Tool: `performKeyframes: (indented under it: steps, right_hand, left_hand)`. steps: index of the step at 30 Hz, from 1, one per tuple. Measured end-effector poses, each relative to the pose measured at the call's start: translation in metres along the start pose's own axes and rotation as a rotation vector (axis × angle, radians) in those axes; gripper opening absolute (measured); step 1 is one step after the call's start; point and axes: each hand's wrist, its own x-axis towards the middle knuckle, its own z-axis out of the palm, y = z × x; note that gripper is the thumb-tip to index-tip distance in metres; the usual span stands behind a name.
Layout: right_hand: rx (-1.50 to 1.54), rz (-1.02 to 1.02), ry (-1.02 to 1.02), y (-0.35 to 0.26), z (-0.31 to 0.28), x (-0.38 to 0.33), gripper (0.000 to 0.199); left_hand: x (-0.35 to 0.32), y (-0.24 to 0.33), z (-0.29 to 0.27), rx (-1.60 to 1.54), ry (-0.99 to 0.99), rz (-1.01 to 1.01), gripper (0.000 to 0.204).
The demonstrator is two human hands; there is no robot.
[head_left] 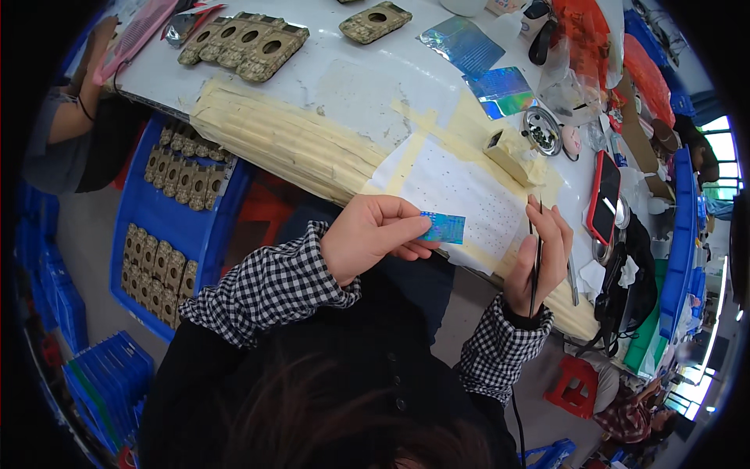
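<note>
White counter (359,86), crowded, with two hands working above its near edge.
Left hand (367,234) pinches a small blue shiny sticker (442,227) by one end; right hand (539,254) grips thin tweezers (536,258). I think a loose pinch could let the sticker fall or crease.

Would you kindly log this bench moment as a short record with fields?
left hand: left hand pinches a small blue holographic card by its edge
right hand: right hand holds thin black tweezers upright
surface: white sheet taped on the table
nearby: two larger holographic sheets, camouflage cases, red phone
below table: blue bin with more cases
others: another person's arm at far left
</note>
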Motion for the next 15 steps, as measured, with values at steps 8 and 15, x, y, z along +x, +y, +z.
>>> performKeyframes:
  steps: [8, 15]
  right_hand:
    - [0.037, 0.025, -0.046, -0.003, -0.005, -0.004, 0.028]
    - [0.260, -0.058, -0.170, -0.031, -0.012, -0.011, 0.021]
  left_hand:
    - [-0.005, 0.004, 0.007, -0.040, 0.048, 0.000, 0.017]
    - [-0.006, 0.007, 0.013, -0.071, 0.120, 0.077, 0.021]
